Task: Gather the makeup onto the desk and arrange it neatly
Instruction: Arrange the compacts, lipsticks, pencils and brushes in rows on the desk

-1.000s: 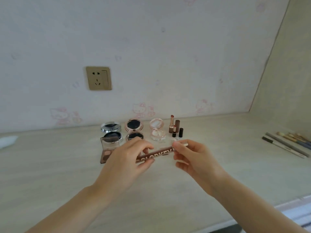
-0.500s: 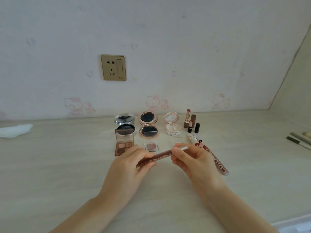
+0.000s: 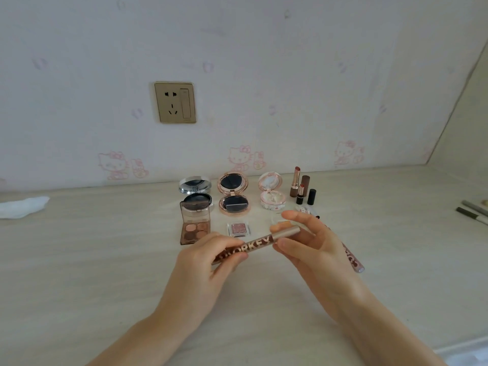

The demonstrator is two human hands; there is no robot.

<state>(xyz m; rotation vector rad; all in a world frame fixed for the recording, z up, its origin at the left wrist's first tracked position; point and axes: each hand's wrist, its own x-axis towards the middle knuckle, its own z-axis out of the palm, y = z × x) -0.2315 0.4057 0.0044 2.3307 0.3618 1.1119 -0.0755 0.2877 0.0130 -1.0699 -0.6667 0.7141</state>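
Note:
A brown lettered makeup pencil (image 3: 260,243) with a gold cap hangs above the desk (image 3: 79,260), held at both ends. My left hand (image 3: 208,262) grips its brown lower end. My right hand (image 3: 309,247) pinches the gold cap end. Behind them stand open compacts: a silver one (image 3: 195,192), a rose-gold one (image 3: 233,198) and a pink one (image 3: 272,194). A brown eyeshadow palette (image 3: 195,223) and a small glitter pan (image 3: 239,229) lie in front. Lipsticks (image 3: 301,186) stand at the right. Another brown pencil (image 3: 352,260) lies partly hidden behind my right hand.
Several grey pencils (image 3: 472,213) lie at the desk's far right edge. A white tissue (image 3: 22,207) sits at the far left. A gold wall socket (image 3: 175,102) is on the wallpapered wall behind the desk. The desk's front edge shows at bottom right.
The view has shifted right-to-left and closer, bringing the makeup row toward the centre. Both hands keep hold of the lettered pencil, now tilted with its gold end higher.

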